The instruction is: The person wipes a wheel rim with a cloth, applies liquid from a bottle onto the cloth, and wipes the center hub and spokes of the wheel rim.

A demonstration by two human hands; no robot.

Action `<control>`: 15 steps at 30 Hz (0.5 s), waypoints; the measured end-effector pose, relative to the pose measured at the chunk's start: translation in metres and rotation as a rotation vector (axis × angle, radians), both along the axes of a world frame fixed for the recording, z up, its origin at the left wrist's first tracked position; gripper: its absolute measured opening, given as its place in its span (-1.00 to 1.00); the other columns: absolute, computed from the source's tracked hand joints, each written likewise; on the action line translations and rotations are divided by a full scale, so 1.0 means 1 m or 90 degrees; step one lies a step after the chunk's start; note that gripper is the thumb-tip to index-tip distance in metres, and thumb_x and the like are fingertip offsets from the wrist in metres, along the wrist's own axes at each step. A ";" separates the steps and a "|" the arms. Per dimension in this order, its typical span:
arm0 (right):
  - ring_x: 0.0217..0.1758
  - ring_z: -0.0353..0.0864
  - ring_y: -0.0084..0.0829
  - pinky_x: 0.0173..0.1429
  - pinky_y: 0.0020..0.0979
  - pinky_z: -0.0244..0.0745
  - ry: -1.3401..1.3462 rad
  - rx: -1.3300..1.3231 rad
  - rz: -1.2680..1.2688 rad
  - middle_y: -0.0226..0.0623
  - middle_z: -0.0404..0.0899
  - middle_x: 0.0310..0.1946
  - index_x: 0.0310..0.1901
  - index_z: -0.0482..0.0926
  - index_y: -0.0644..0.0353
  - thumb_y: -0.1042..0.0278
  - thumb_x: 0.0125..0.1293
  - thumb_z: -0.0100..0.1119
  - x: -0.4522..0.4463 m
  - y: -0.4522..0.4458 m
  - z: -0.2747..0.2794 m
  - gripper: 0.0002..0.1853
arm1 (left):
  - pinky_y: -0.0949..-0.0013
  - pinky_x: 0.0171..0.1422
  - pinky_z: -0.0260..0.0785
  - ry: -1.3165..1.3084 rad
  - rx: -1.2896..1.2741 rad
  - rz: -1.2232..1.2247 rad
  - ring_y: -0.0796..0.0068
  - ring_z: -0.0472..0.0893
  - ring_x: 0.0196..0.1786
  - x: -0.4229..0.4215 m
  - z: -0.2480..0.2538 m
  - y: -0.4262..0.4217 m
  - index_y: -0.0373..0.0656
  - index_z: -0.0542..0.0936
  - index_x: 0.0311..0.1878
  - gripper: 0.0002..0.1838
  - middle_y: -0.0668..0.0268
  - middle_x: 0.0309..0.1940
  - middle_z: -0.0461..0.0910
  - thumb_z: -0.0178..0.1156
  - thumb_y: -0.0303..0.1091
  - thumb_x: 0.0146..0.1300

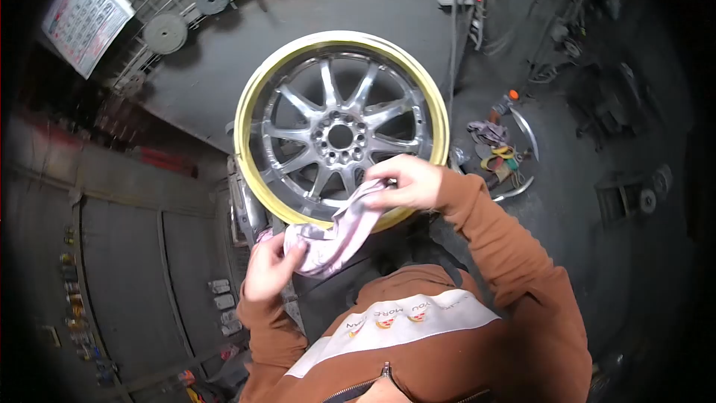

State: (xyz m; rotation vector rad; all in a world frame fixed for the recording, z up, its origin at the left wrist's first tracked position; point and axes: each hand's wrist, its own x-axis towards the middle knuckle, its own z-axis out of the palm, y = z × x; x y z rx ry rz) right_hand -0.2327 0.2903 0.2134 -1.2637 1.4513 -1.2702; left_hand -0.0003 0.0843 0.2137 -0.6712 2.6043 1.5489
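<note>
A pale pink cloth [337,242] with grey smudges is stretched between my two hands. My left hand [270,265] grips its lower left end, thumb on top. The other end is pinched in my right hand [406,183], which is over the lower right part of the wheel. Behind the cloth lies a shiny multi-spoke metal wheel rim [298,134] with a yellow outer lip, its face up. The cloth covers part of the rim's near edge; whether it touches the metal I cannot tell.
To the right of the wheel are a crumpled grey-purple rag [488,133], a bottle with an orange cap [505,103] and coloured discs. A wire grid with round discs [165,33] and a printed sheet [88,16] stand at the upper left.
</note>
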 end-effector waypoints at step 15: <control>-0.35 0.57 -0.45 -0.27 -0.42 0.48 0.111 0.103 -0.072 -0.26 0.53 -0.50 -0.19 0.58 0.18 0.12 0.11 0.31 0.017 0.017 0.008 -0.66 | 0.49 -0.05 0.40 -0.039 0.616 -0.181 0.51 0.52 -0.07 -0.054 -0.033 0.097 -0.28 0.38 0.16 -0.53 0.29 -0.08 0.52 0.22 -0.30 0.24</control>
